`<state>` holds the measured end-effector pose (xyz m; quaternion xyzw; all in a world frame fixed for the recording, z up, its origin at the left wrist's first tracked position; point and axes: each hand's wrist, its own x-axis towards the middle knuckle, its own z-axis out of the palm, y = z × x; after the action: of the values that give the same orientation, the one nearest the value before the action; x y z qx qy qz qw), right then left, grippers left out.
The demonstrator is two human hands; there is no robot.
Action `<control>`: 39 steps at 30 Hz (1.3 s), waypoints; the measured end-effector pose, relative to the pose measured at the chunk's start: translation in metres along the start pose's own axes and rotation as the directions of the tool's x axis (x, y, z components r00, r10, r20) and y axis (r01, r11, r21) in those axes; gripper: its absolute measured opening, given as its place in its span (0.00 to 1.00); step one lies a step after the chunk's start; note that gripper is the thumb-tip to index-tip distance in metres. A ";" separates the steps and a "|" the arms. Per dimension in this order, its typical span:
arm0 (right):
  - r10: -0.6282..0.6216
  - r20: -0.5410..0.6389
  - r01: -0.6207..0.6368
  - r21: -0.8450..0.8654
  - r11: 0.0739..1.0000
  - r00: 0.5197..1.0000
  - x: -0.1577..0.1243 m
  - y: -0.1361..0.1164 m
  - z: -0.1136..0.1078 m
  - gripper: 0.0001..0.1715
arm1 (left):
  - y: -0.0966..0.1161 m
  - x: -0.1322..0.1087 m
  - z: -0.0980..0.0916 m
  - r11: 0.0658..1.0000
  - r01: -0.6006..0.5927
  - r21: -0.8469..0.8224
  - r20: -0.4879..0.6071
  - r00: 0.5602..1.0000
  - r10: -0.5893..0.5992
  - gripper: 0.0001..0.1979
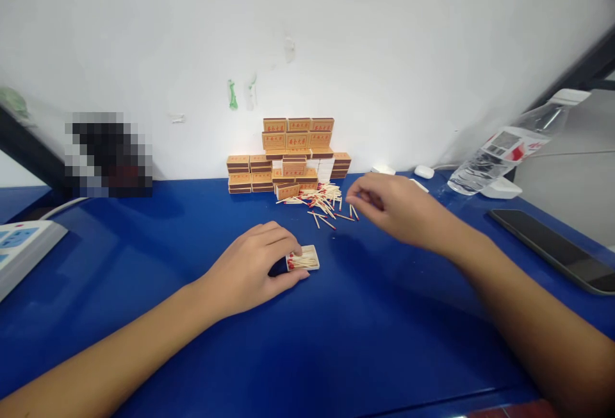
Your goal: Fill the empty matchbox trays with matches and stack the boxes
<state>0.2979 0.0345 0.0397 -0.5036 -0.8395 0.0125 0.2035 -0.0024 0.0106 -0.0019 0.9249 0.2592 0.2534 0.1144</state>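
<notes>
My left hand [250, 267] rests on the blue table [336, 341], its fingers closed around an open matchbox tray [303, 259] partly filled with red-tipped matches. My right hand [391, 206] hovers just right of a loose pile of matches [323, 200], fingers curled in a pinch at the pile's edge; I cannot make out whether a match is between them. Behind the pile a stack of orange matchboxes [293, 152] stands against the white wall.
A tilted plastic water bottle [504, 152] and small white items [423, 171] lie at the back right. A dark phone [552, 245] lies at the right edge. A white power strip [22, 248] sits at the far left.
</notes>
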 end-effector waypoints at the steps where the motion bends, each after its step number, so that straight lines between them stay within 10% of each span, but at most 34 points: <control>1: -0.004 0.051 0.006 -0.034 0.999 0.999 0.001 0.013 -0.002 0.10 | 0.000 0.000 0.000 1.000 -0.007 0.001 0.001 1.000 0.007 0.08; 7: -0.017 0.261 0.008 0.036 0.999 0.965 0.002 0.056 0.007 0.18 | 0.000 0.000 0.000 1.000 -0.015 0.003 0.000 1.000 0.015 0.07; 23: 0.001 0.354 -0.028 0.071 0.997 0.935 -0.001 0.053 0.010 0.11 | 0.003 -0.001 -0.003 0.998 0.052 0.039 0.019 0.998 -0.053 0.17; 35: -0.296 0.149 0.297 0.016 0.955 0.944 -0.014 -0.074 0.038 0.10 | 0.000 -0.002 0.004 0.991 0.104 0.083 -0.019 0.995 -0.103 0.33; 39: -0.311 0.135 0.318 -0.040 0.947 0.941 -0.014 -0.078 0.042 0.13 | 0.000 -0.002 0.003 0.992 0.093 0.091 -0.032 0.995 -0.090 0.33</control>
<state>0.2235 -0.0075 0.0145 -0.3673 -0.9204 -0.0141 0.1336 -0.0019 0.0091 -0.0053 0.9127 0.3143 0.2488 0.0793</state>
